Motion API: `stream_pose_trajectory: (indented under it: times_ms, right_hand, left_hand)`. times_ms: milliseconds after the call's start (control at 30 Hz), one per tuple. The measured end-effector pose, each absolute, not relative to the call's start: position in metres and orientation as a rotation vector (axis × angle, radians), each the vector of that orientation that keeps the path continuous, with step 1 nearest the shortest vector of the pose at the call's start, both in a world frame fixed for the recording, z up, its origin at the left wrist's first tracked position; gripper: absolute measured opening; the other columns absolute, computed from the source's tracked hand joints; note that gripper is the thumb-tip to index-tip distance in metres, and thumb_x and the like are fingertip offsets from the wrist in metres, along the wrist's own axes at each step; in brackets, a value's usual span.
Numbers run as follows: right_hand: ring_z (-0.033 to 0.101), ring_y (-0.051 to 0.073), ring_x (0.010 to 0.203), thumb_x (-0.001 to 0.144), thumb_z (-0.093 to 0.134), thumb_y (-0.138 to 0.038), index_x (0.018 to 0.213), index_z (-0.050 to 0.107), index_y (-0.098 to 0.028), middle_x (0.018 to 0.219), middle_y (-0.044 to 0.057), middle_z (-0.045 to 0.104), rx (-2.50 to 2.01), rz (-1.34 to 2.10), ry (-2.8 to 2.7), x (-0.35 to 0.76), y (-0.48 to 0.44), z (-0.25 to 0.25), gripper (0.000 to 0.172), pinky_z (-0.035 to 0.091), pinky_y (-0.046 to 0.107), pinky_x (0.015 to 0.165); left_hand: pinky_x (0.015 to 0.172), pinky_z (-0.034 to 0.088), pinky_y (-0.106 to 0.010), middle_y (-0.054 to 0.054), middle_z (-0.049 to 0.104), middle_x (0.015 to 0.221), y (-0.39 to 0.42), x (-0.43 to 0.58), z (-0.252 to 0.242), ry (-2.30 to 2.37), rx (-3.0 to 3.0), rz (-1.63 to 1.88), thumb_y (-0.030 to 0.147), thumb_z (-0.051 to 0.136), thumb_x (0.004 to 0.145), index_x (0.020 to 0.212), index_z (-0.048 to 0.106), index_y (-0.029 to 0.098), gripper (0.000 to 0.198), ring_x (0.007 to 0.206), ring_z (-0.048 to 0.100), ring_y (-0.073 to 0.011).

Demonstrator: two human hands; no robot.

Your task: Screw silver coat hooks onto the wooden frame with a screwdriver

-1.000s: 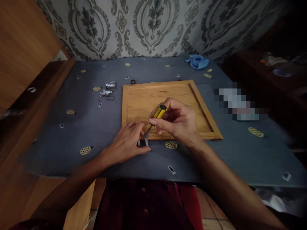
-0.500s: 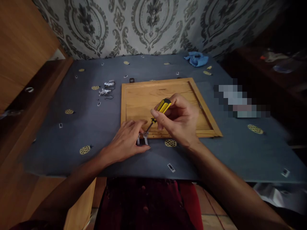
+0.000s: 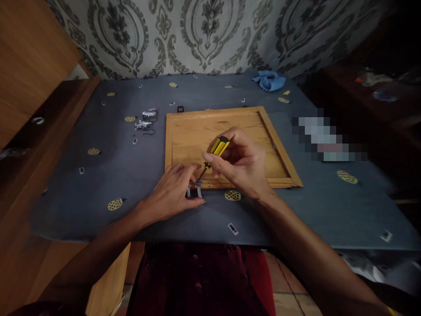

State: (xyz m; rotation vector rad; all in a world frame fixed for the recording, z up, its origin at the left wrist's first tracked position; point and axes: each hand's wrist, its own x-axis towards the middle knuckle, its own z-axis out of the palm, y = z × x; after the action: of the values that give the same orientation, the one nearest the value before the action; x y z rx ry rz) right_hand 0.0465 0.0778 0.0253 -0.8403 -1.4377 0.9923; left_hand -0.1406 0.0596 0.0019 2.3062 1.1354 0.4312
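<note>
In my right hand is a yellow-and-black screwdriver, its handle pinched between thumb and fingers. The shaft slants down to the left, and its tip meets a metal hinge at the near edge of a framed wooden panel. My left hand is around the hinge, thumb below and fingers above, steadying it against the frame. Part of the hinge is hidden behind these fingers. The panel lies flat on a table with a dark blue printed cloth.
More metal hinges lie left of the panel. A blue rag sits at the back right, and a blurred-out object is on the right. Behind the table hangs a patterned curtain; wooden furniture stands at the left.
The screwdriver handle and my right hand have shifted slightly left. My left hand keeps its place at the hinge. The whole view has moved a little.
</note>
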Motion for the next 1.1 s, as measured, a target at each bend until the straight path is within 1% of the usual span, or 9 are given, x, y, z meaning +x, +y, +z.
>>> stream_pose_trajectory:
  times_ms: [100, 167, 400, 567, 633, 700, 833, 933, 1100]
  right_hand:
    - [0.054, 0.007, 0.048, 0.076, 0.085, -0.046, 0.080, 0.063, -0.022, 0.074, -0.004, 0.059, -0.841, 1.006, -1.503, 0.051, 0.078, 0.030, 0.033, 0.048, 0.019, 0.038]
    - [0.054, 0.007, 0.050, 0.080, 0.082, -0.046, 0.079, 0.064, -0.021, 0.072, -0.003, 0.058, -0.835, 1.016, -1.545, 0.053, 0.078, 0.032, 0.030, 0.046, 0.018, 0.038]
    - [0.053, 0.005, 0.045, 0.083, 0.080, -0.039, 0.079, 0.064, -0.020, 0.068, -0.006, 0.057, -0.769, 1.060, -1.609, 0.055, 0.076, 0.032, 0.026, 0.043, 0.018, 0.040]
    - [0.060, 0.007, 0.050, 0.086, 0.078, -0.040, 0.087, 0.067, -0.019, 0.075, -0.003, 0.063, -0.735, 1.108, -1.688, 0.060, 0.076, 0.036, 0.023, 0.049, 0.021, 0.047]
    - [0.061, 0.008, 0.050, 0.086, 0.078, -0.039, 0.086, 0.067, -0.019, 0.073, -0.003, 0.063, -0.718, 1.119, -1.697, 0.060, 0.076, 0.037, 0.023, 0.050, 0.021, 0.048]
    - [0.060, 0.008, 0.050, 0.084, 0.080, -0.038, 0.079, 0.065, -0.019, 0.069, -0.004, 0.060, -0.705, 1.071, -1.695, 0.059, 0.077, 0.036, 0.024, 0.049, 0.022, 0.047]
    - [0.052, 0.009, 0.054, 0.076, 0.087, -0.037, 0.067, 0.056, -0.020, 0.064, -0.005, 0.055, -0.736, 0.824, -1.661, 0.052, 0.078, 0.029, 0.036, 0.043, 0.022, 0.047]
    - [0.049, 0.009, 0.054, 0.075, 0.088, -0.037, 0.066, 0.052, -0.021, 0.064, -0.005, 0.054, -0.766, 0.701, -1.577, 0.047, 0.076, 0.027, 0.040, 0.041, 0.023, 0.047]
    - [0.045, 0.008, 0.049, 0.077, 0.086, -0.038, 0.067, 0.051, -0.023, 0.067, -0.005, 0.053, -0.813, 0.677, -1.425, 0.046, 0.073, 0.031, 0.040, 0.038, 0.025, 0.042]
  left_hand:
    - [0.099, 0.047, -0.048, -0.004, 0.067, 0.104, 0.060, -0.140, 0.002, 1.134, 2.309, 0.435, 0.030, 0.081, 0.076, 0.126, 0.049, 0.022, 0.060, 0.107, 0.062, -0.0293]
    - [0.099, 0.047, -0.048, -0.004, 0.067, 0.104, 0.060, -0.140, 0.002, 1.141, 2.309, 0.429, 0.030, 0.081, 0.076, 0.124, 0.049, 0.023, 0.058, 0.107, 0.062, -0.0294]
    - [0.098, 0.048, -0.048, -0.003, 0.067, 0.102, 0.059, -0.140, 0.002, 1.134, 2.308, 0.454, 0.030, 0.082, 0.076, 0.125, 0.049, 0.022, 0.059, 0.105, 0.063, -0.0290]
    - [0.097, 0.048, -0.048, -0.003, 0.066, 0.102, 0.059, -0.139, 0.002, 1.141, 2.322, 0.435, 0.030, 0.081, 0.076, 0.122, 0.051, 0.022, 0.056, 0.104, 0.062, -0.0295]
    - [0.096, 0.048, -0.048, -0.003, 0.066, 0.102, 0.059, -0.139, 0.002, 1.143, 2.327, 0.429, 0.031, 0.081, 0.077, 0.121, 0.051, 0.022, 0.055, 0.104, 0.062, -0.0292]
    - [0.096, 0.048, -0.047, -0.003, 0.066, 0.103, 0.059, -0.139, 0.003, 1.145, 2.333, 0.432, 0.031, 0.081, 0.077, 0.119, 0.051, 0.022, 0.053, 0.105, 0.062, -0.0292]
    - [0.094, 0.049, -0.047, -0.004, 0.066, 0.103, 0.059, -0.139, 0.003, 1.143, 2.345, 0.424, 0.033, 0.082, 0.076, 0.114, 0.053, 0.021, 0.049, 0.103, 0.062, -0.0297]
    - [0.095, 0.049, -0.047, -0.005, 0.066, 0.105, 0.059, -0.140, 0.003, 1.141, 2.336, 0.431, 0.033, 0.082, 0.077, 0.123, 0.051, 0.020, 0.057, 0.104, 0.062, -0.0297]
    - [0.101, 0.047, -0.049, -0.005, 0.067, 0.107, 0.059, -0.140, 0.002, 1.119, 2.331, 0.467, 0.031, 0.081, 0.078, 0.131, 0.047, 0.021, 0.065, 0.112, 0.061, -0.0304]
